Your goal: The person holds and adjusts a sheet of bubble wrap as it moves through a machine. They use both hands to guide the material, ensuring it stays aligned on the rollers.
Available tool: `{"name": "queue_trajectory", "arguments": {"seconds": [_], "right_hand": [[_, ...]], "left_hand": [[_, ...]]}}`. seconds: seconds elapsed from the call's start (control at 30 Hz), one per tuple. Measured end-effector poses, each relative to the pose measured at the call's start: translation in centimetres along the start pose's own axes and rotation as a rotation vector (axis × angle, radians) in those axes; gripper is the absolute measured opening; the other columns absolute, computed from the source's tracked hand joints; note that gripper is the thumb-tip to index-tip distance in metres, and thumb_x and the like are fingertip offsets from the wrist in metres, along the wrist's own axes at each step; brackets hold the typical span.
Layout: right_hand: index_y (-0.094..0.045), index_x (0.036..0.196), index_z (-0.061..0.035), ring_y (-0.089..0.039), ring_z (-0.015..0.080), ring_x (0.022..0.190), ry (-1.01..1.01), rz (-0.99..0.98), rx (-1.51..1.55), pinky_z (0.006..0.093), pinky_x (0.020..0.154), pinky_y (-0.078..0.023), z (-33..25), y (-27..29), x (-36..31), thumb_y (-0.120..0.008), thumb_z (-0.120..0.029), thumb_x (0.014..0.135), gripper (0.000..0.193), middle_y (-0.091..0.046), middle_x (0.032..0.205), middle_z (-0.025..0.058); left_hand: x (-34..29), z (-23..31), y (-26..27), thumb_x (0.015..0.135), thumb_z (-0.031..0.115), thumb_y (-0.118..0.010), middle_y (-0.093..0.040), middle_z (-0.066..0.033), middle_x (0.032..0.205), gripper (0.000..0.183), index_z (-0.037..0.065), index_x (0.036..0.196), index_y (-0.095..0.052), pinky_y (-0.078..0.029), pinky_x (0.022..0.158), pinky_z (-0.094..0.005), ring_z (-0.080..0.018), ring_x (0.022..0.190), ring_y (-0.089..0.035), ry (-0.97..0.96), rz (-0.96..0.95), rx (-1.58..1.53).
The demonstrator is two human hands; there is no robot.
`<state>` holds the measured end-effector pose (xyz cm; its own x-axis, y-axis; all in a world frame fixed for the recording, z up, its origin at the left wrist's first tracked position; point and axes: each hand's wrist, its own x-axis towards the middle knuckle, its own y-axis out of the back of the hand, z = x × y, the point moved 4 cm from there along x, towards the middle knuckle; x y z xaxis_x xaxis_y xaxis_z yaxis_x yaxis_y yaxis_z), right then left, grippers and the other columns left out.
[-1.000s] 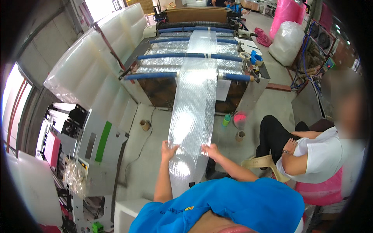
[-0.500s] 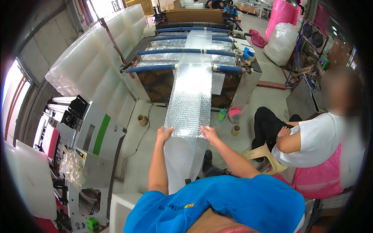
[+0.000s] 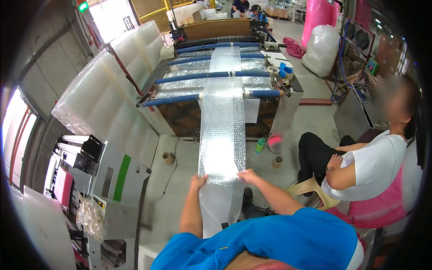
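Note:
A long strip of clear bubble wrap (image 3: 222,130) runs down from a machine with blue rollers (image 3: 216,74) toward me. My left hand (image 3: 198,181) grips the strip's left edge. My right hand (image 3: 247,175) grips its right edge at the same height. Below my hands the strip hangs on down to the floor. My blue shirt fills the lower edge of the view.
A seated person in a white shirt (image 3: 360,166) sits on a plastic chair to my right. Tape rolls (image 3: 168,158), a green bottle (image 3: 260,145) and a pink tub (image 3: 274,143) lie on the floor by the machine. Stacked translucent sheets (image 3: 108,90) and a grey cabinet (image 3: 112,189) stand to the left.
Both hands have moved up the strip, away from my body and toward the machine, still holding its edges. The view has tilted upward a little.

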<state>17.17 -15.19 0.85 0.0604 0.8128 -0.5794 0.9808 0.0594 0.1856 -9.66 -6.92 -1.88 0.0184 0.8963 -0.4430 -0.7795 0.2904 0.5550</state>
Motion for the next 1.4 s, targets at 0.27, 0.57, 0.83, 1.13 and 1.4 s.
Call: {"name": "queue_trajectory", "arguments": {"seconds": [0.27,0.57,0.83,1.13,1.4], "right_hand": [[-0.064,0.079,-0.0092,-0.056,0.0127,0.068,0.146,-0.106,-0.124,0.0249,0.067,-0.044,6.0,0.8,7.9,-0.064,-0.033,0.066,0.027,-0.062,0.077,0.0039],[-0.064,0.082,-0.0112,-0.056,0.0173,0.08,-0.068,-0.208,-0.416,0.0269,0.077,-0.04,4.2,1.6,7.1,-0.066,-0.036,0.062,0.032,-0.061,0.083,0.0062],[-0.063,0.08,-0.0069,-0.055,0.014,0.075,0.016,0.01,-0.231,0.027,0.07,-0.042,-0.1,5.4,12.9,-0.066,-0.032,0.063,0.03,-0.061,0.081,0.0079],[-0.06,0.079,-0.0023,-0.054,0.0139,0.071,0.226,0.179,-0.08,0.0269,0.065,-0.042,-8.0,10.0,16.8,-0.062,-0.024,0.069,0.025,-0.06,0.077,0.0072],[-0.053,0.082,-0.0044,-0.054,0.0128,0.07,0.275,0.232,0.409,0.0249,0.06,-0.043,-11.7,9.5,15.1,-0.054,-0.018,0.077,0.015,-0.058,0.077,0.0048]], "left_hand": [[1.7,0.5,-1.9,0.066,0.041,-0.061,-0.059,-0.0154,0.074,0.049,-0.006,0.08,-0.057,-0.044,0.068,-0.0323,-0.0234,0.072,-0.058,0.057,0.007,0.172],[5.1,-3.0,-4.9,0.07,0.045,-0.054,-0.059,-0.0143,0.068,0.045,0.0,0.069,-0.06,-0.044,0.066,-0.0315,-0.0229,0.069,-0.058,0.115,-0.231,0.26],[12.5,2.9,-4.3,0.07,0.045,-0.052,-0.058,-0.0167,0.064,0.046,0.0,0.062,-0.059,-0.044,0.063,-0.0338,-0.0265,0.065,-0.058,-0.011,-0.091,0.203],[18.2,11.9,-1.9,0.072,0.038,-0.054,-0.058,-0.0179,0.069,0.045,-0.006,0.079,-0.054,-0.044,0.062,-0.0336,-0.0271,0.066,-0.058,-0.201,0.043,0.032],[16.3,17.2,1.1,0.067,0.033,-0.063,-0.059,-0.0112,0.077,0.045,-0.005,0.089,-0.053,-0.044,0.064,-0.0289,-0.0168,0.069,-0.056,-0.201,-0.036,-0.131]]}}
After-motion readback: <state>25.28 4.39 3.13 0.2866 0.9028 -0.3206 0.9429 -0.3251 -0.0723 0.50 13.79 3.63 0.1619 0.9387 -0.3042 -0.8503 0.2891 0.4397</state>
